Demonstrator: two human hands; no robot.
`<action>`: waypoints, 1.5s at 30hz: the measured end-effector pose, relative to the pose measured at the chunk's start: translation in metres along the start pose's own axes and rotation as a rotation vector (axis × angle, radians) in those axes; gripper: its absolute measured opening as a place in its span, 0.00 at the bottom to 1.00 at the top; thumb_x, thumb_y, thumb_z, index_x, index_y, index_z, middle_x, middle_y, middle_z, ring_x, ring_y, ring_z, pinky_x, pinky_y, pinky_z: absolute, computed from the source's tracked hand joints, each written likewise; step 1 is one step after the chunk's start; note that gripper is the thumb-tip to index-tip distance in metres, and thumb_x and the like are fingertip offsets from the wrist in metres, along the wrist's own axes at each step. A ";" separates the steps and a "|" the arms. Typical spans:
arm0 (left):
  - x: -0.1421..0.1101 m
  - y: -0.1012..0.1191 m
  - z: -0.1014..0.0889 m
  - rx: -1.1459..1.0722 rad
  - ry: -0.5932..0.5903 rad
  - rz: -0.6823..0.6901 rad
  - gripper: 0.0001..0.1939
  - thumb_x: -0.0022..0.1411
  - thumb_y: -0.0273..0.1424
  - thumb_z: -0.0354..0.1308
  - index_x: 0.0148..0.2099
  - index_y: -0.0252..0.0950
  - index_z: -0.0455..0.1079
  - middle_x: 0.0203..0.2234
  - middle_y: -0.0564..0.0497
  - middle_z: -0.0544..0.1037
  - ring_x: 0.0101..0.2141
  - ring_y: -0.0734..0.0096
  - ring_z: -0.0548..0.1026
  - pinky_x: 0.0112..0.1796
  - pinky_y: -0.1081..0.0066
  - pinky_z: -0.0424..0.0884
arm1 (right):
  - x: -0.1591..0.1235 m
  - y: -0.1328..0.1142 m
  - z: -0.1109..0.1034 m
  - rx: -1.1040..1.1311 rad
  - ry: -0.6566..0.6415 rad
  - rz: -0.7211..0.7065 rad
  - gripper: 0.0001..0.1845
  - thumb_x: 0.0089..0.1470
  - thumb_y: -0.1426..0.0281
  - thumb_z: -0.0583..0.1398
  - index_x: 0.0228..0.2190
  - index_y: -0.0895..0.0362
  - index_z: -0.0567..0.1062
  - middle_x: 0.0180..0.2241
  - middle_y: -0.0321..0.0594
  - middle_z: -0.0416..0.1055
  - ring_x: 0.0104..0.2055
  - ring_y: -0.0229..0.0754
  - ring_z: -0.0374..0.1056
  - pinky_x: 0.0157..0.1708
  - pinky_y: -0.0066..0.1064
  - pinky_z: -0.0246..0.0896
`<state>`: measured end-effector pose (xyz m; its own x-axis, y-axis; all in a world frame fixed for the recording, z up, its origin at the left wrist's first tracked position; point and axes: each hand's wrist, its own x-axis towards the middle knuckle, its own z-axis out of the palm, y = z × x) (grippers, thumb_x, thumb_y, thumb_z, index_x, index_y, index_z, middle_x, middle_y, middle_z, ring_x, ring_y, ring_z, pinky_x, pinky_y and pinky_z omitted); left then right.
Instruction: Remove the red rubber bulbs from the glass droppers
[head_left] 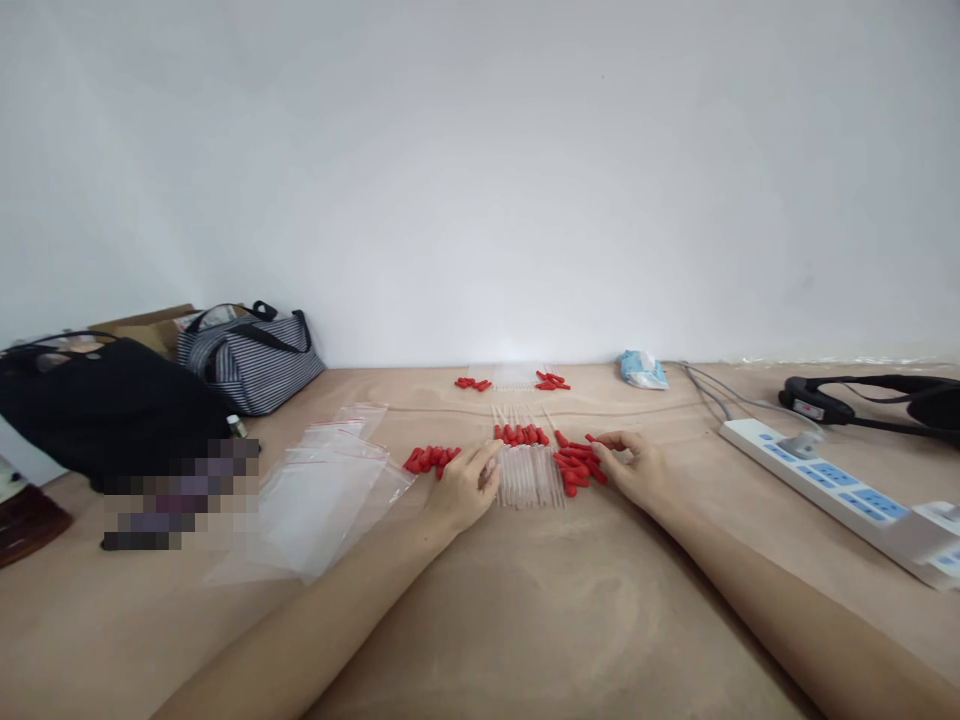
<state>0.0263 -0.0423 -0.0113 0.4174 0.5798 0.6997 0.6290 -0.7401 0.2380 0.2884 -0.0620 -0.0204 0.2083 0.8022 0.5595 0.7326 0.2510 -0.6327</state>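
A row of thin clear tubes [531, 478] lies side by side on the table, with red rubber bulbs [521, 435] along its far ends and more thin tube ends beyond them. At its left edge rests my left hand [466, 485], fingers loosely bent, thumb apart, fingertips by the leftmost bulb; I see nothing held in it. To the right of the row is a loose pile of red bulbs [574, 465]. My right hand [634, 465] pinches one red bulb [591, 438] at the pile's edge between thumb and forefinger. Another small heap of red bulbs [427, 459] lies left of my left hand.
Clear zip bags [322, 500] spread at left. Behind them stand a striped bag [259, 365] and a black bag [112, 410]. Near the wall lie another tube bundle [514, 377] with red bulbs and a blue-white packet [643, 369]. A power strip [832, 490] and black headset [817, 400] occupy the right.
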 end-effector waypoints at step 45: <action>-0.004 0.000 -0.018 -0.001 -0.095 0.032 0.14 0.54 0.27 0.52 0.45 0.37 0.63 0.34 0.48 0.71 0.38 0.63 0.68 0.40 0.62 0.65 | 0.018 0.042 0.004 0.154 -0.124 0.370 0.08 0.42 0.65 0.56 0.21 0.56 0.69 0.19 0.37 0.71 0.21 0.38 0.66 0.21 0.27 0.57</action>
<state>0.0126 -0.0505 -0.0025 0.4974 0.5855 0.6401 0.6140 -0.7589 0.2171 0.3209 -0.0346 -0.0387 0.3527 0.9103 0.2167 0.5160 0.0040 -0.8566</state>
